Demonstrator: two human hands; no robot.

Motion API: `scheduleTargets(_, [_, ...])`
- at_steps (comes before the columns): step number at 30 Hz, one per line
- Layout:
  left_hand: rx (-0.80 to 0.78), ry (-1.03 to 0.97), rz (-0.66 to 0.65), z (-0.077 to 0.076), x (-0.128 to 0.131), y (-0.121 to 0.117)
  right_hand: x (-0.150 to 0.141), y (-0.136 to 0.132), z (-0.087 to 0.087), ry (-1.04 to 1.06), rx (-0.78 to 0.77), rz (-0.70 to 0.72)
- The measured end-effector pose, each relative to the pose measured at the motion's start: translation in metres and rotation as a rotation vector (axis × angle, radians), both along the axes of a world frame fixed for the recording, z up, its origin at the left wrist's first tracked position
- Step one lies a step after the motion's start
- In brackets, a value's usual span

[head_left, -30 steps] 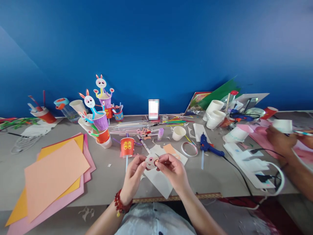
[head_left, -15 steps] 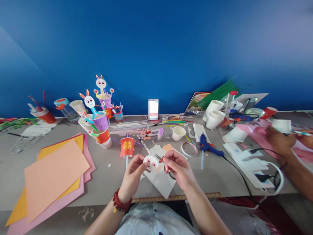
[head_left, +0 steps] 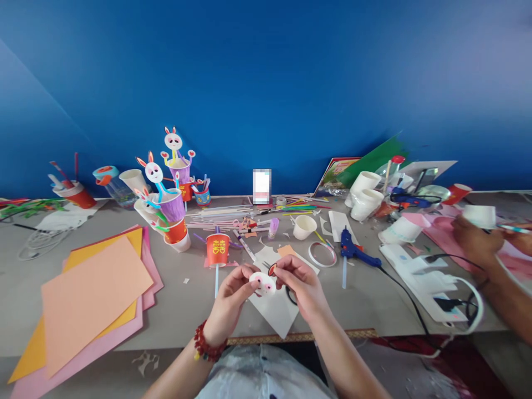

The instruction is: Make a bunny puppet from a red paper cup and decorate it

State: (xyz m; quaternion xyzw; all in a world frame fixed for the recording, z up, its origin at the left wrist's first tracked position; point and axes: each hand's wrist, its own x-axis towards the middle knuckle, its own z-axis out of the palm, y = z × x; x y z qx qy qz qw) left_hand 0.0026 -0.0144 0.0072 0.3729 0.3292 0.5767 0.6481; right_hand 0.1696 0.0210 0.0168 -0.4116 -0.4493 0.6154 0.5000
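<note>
My left hand (head_left: pixel 231 297) pinches a small white round paper face (head_left: pixel 263 283) with pink eyes, held just above the grey table (head_left: pixel 187 310). My right hand (head_left: pixel 300 287) pinches a small red ear-shaped paper piece (head_left: pixel 272 270) right at the face's upper right edge. A red beaded bracelet (head_left: pixel 203 345) sits on my left wrist. Under both hands lies a white paper sheet (head_left: pixel 274 310). An orange paper cup on a straw (head_left: pixel 217 249) stands just behind my hands.
Coloured paper sheets (head_left: pixel 89 291) lie at the left. Bunny cup figures (head_left: pixel 166 197), straws (head_left: pixel 233 213), a blue glue gun (head_left: pixel 353 250) with its cord, a tape ring (head_left: pixel 322 253) and white cups (head_left: pixel 363 199) crowd the back. Another person's hands (head_left: pixel 477 241) hold a white cup (head_left: pixel 480 215) at the right.
My right hand pulled away from the face with the red piece half a second ago, then brought it back to the face's upper right edge. The face sank slightly.
</note>
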Motion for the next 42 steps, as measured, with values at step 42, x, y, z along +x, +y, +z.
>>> scheduleTargets(42, [0.115, 0.067, 0.047, -0.016, 0.008, -0.004, -0.004, 0.004, 0.014, -0.105, 0.146, 0.061])
